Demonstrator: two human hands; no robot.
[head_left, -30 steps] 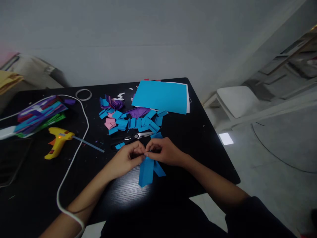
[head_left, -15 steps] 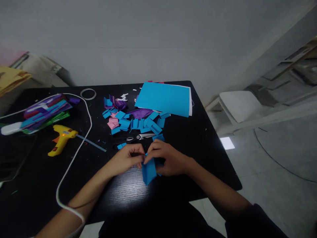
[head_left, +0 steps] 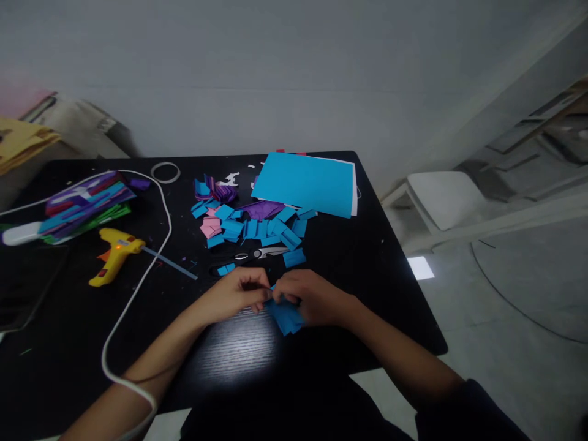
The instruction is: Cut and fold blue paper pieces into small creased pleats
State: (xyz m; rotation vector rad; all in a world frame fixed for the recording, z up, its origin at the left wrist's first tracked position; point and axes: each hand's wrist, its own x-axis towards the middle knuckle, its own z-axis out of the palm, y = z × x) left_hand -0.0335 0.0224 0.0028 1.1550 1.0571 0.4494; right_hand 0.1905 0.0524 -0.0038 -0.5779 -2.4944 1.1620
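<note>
Evidently the blue paper piece (head_left: 285,316) sits between both hands just below the centre of the frame, held over the worktop (head_left: 358,263), its lower end hanging toward the bottom of the picture. The left hand (head_left: 241,294) pinches its upper-left corner between thumb and fingertips; the right hand (head_left: 316,297) grips beside it with bent fingers curled over the upper edge, its thumb mostly hidden. The paper should be very light, stiff enough to keep a crease yet quick to bend or tear, and probably not slippery. The best hold is likely a fingertip pinch on the edge or along a fold, since squeezing the middle would crumple it. Above the hands lie scissors (head_left: 274,252) and a scatter of folded blue pieces (head_left: 250,229); a yellow glue gun (head_left: 114,254) rests at the left of the frame.
</note>
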